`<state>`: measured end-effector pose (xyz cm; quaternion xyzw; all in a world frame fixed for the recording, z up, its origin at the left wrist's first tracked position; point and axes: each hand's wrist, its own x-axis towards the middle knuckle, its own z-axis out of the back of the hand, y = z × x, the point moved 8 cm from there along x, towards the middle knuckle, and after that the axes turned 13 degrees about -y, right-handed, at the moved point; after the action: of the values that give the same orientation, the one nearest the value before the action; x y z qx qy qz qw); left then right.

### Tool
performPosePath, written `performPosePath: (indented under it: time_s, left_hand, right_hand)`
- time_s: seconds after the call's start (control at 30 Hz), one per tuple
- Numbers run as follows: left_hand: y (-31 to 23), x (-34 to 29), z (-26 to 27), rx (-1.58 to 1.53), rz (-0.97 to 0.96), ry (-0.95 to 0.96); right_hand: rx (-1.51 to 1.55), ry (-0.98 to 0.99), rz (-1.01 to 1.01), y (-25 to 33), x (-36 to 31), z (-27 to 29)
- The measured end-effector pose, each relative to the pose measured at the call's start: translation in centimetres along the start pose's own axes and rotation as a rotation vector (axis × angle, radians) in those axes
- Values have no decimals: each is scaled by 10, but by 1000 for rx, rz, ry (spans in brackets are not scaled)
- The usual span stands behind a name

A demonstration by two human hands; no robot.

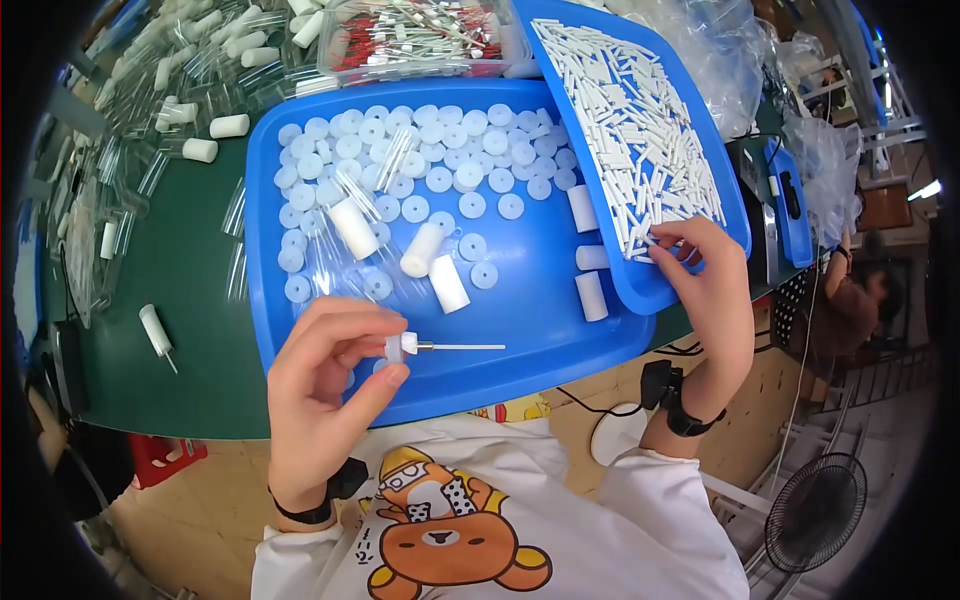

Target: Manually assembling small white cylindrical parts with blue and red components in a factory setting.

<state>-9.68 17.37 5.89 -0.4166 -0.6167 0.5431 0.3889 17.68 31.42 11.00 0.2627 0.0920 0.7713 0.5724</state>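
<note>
Workbench with a dark green top (190,330), crowded. Floor, a standing fan (815,510) and another person seated at lower right, well apart from the work.

Left hand (325,400): fingers curled in, thumb and forefinger pinched narrow on a small white cap with a thin metal pin (440,347). Pin points right, level, over the near edge of the large blue tray (540,330). Grip is on the cap only; the pin stands free.

Right hand (705,300): fingers bent down, fingertips at the near corner of the smaller blue tray (735,215), touching one of the short white sticks (635,130) heaped there. Cannot tell whether a stick is already gripped or only touched.

Outward: large tray carries a field of round white discs (400,160) toward its far side, a few clear tubes (395,160) and several white cylinders (422,250). The smaller tray rests tilted on the large tray's right rim. Beyond, a clear box of red-and-white pieces (420,35). Left on the bench, clear tubes and one finished-looking white piece with a pin (157,335).

Risks, as judged: the pin is slender and unsupported, so a knock against the tray rim could bend it or twist the cap out of the pinch. The tilted stick tray sits on an edge; a push from the right hand could slide it and spill sticks among the discs.
</note>
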Motion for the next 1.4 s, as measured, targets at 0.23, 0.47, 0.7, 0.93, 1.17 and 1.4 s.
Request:
performPosePath:
  time_s: [0.23, 0.47, 0.7, 0.93, 1.17, 1.4]
  left_hand:
    - [1, -3, -1, -31, 45, -23]
    - [-3, -3, -2, -54, 6, 58]
    - [-3, -3, -2, -100, 22, 53]
    - [-2, -4, -3, -76, 53, 41]
    - [-2, -5, -3, -107, 5, 91]
    - [-1, -8, -8, -89, 26, 136]
  right_hand:
    - [-84, -149, 188, 18, 6, 3]
    - [400, -48, 449, 111, -50, -1]
    - [505, -58, 430, 115, -69, -27]
    - [483, -103, 388, 111, -69, -28]
    - [502, -93, 402, 114, -70, -31]
    - [584, -60, 416, 123, -74, -41]
